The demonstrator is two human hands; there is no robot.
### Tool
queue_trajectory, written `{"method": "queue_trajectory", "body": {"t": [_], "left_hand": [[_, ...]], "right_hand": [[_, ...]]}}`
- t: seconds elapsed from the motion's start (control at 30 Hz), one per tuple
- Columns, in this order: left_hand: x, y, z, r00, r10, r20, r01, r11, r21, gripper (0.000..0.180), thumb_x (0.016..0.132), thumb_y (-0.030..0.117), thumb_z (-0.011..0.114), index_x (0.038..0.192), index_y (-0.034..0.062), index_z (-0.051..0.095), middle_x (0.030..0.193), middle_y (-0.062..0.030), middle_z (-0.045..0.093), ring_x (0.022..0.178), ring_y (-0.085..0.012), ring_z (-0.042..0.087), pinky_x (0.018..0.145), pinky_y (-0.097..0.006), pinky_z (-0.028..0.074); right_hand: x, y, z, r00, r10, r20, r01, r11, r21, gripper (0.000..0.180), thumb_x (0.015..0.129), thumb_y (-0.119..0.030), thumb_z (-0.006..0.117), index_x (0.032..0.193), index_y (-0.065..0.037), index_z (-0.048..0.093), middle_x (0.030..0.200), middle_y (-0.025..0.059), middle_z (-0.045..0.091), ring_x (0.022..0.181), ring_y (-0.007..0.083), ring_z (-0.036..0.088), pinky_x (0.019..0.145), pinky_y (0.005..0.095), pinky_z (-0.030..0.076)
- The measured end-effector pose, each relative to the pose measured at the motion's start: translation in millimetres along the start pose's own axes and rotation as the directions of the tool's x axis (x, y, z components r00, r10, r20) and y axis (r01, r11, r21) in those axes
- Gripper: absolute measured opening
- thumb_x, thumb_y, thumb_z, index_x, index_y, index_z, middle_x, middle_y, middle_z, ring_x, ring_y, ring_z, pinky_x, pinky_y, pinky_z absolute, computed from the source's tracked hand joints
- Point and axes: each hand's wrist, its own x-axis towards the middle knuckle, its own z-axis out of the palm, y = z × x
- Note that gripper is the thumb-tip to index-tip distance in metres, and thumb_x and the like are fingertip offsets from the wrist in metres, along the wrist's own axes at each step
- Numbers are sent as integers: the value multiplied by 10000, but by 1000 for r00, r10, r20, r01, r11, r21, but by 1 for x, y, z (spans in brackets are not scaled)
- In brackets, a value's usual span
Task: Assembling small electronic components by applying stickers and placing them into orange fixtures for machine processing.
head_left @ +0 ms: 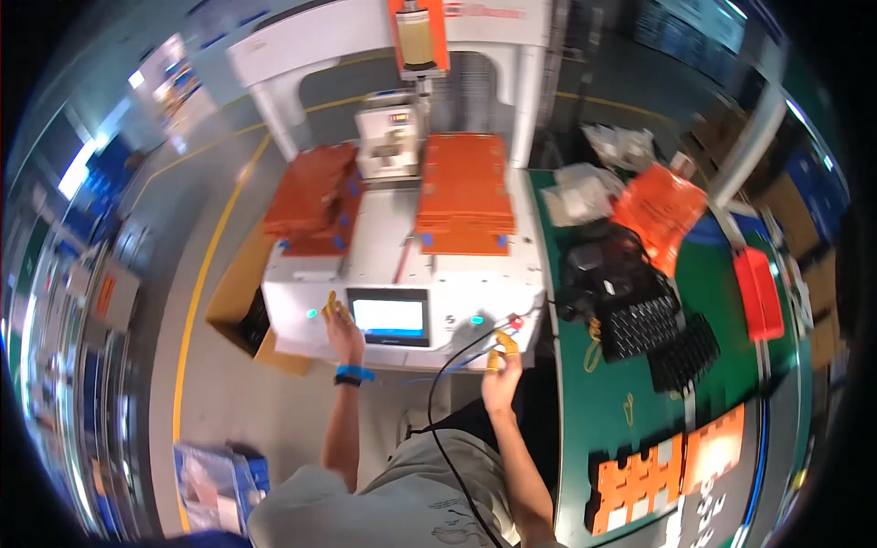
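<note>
My left hand point(343, 334), with yellow covers on its fingertips and a blue strap point(354, 374) round the wrist, is raised at the machine's front panel. Its fingers reach up between a green-lit button point(311, 313) and the display screen point(388, 317), holding nothing I can see. My right hand point(501, 374), also with yellow fingertip covers, is below a red button point(516, 322) and another green-lit button point(477, 321). Its fingers are bent but apart, with nothing visible in them. A black cable point(433, 402) runs close by the right hand and down over my shirt.
Orange plates lie in a left stack point(312, 196) and a right stack point(466, 187) on the white machine bed point(384, 228). A dispensing head point(417, 46) hangs above. The green bench point(585, 402) at right carries black trays point(639, 326), bags and orange fixtures point(635, 484). A cardboard box point(226, 297) stands left.
</note>
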Motion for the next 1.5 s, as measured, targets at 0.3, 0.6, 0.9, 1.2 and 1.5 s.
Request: {"method": "queue_trajectory", "body": {"t": [0.3, 0.6, 0.9, 1.2, 1.5], "left_hand": [[-122, 270, -40, 137, 432, 892, 710, 585, -392, 595, 1049, 496, 329, 1469, 94, 453, 984, 49, 568, 612, -30, 366, 511, -194, 279], [-286, 323, -12, -878, 332, 344, 444, 833, 330, 559, 1081, 478, 350, 1459, 81, 459, 1047, 14, 613, 930, -107, 581, 848, -294, 496], [-358, 303, 2, -968, 248, 44, 244, 877, 415, 486, 1074, 401, 427, 1433, 77, 468, 1283, -56, 598, 1155, -182, 601, 986, -377, 501], [-376, 305, 22, -966, 253, -56, 224, 922, 315, 477, 1083, 360, 367, 1417, 30, 452, 1245, -150, 620, 1007, -321, 688, 851, -437, 595], [-373, 317, 47, -962, 232, -147, 212, 967, 139, 548, 990, 420, 584, 1313, -14, 495, 1112, -194, 658, 868, -274, 712, 685, -334, 591]], "right_hand": [[-11, -155, -104, 951, -269, 152, 305, 897, -320, 742, 761, -184, 841, 1401, -21, 502, 1469, 201, 449, 1393, 419, 401, 1133, 522, 349], [-129, -187, -242, 943, -203, -262, -23, 747, -664, 681, 714, -133, 846, 1315, -15, 549, 942, 101, 601, 882, 315, 623, 737, 390, 528], [-195, -183, -257, 897, -132, -421, -260, 613, -746, 654, 705, -110, 823, 1292, -10, 551, 904, 109, 612, 798, 308, 649, 688, 395, 548], [-191, -180, -293, 794, 284, -537, -398, 912, -105, 209, 833, -47, 761, 1007, 25, 671, 920, 86, 653, 865, 188, 635, 787, 320, 514], [-167, -186, -343, 865, 483, -133, -473, 875, 104, 180, 878, -36, 725, 1023, 56, 671, 925, 79, 673, 849, 135, 619, 763, 282, 510]]}}
